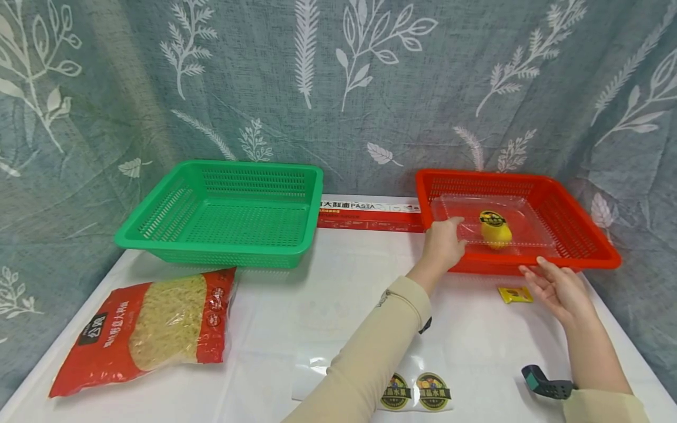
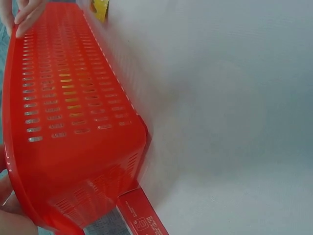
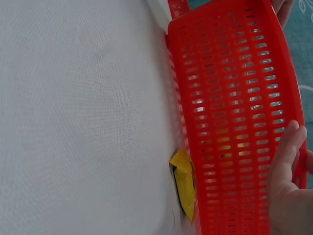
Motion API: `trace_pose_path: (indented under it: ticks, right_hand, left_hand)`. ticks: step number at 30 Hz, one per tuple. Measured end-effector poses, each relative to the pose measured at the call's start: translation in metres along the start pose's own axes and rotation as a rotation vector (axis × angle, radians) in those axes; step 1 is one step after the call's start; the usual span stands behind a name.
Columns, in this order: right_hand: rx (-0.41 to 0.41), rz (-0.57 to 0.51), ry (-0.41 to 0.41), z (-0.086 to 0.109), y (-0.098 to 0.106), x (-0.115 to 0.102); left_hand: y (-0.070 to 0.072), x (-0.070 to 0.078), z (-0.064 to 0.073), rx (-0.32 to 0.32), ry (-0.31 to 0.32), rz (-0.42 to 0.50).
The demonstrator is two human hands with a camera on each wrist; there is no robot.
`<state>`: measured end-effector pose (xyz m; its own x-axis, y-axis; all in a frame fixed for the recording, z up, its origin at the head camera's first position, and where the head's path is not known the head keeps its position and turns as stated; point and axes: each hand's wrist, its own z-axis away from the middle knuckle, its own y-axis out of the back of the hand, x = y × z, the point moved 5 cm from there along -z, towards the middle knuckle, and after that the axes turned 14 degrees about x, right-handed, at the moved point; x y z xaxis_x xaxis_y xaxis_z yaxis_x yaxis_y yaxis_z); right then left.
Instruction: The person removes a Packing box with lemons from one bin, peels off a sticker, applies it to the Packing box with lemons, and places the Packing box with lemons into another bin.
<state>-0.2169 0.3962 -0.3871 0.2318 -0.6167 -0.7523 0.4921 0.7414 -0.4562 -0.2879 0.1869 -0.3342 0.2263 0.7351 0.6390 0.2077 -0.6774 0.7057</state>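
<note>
A clear plastic clamshell box with a round black-and-gold sticker lies in the red basket. A yellow fruit shows inside it; its kind is hard to tell. My left hand reaches over the basket's left front corner, fingers extended beside the box's left edge. In the left wrist view, the basket's wall partly hides that hand. At the front rim, my right hand touches the basket with loosely extended fingers, some over the rim and some outside it.
A green basket stands at the back left, with a red pasta bag before it. Between the baskets lies a long pasta box. A small yellow packet lies before the red basket. Round stickers lie on a sheet nearer me.
</note>
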Motion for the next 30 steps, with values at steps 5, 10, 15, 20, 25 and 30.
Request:
trace_pose_path:
  ticks: [5,10,15,20,25,30]
  right_hand:
    - [-0.003,-0.032,-0.043,0.008,-0.007,-0.002]
    - [0.008,-0.051,-0.088,0.009,-0.009,-0.003]
    - [-0.039,-0.079,-0.094,0.011,-0.011,-0.003]
    - [-0.029,-0.054,-0.107,0.012,-0.01,0.0]
    - [-0.005,-0.004,-0.13,0.011,-0.009,0.001]
    - [-0.021,0.092,-0.106,0.012,-0.011,0.002]
  left_hand:
    - [0.0,0.0,-0.001,0.039,0.012,0.007]
    - [0.001,0.001,-0.002,0.072,-0.02,0.024]
    - [0.004,0.002,0.0,0.071,-0.077,0.077]
    - [0.01,0.001,0.003,0.009,-0.114,0.21]
    - [0.019,-0.003,0.005,-0.055,-0.094,0.329]
    - [0.027,-0.008,0.009,-0.11,-0.107,0.338]
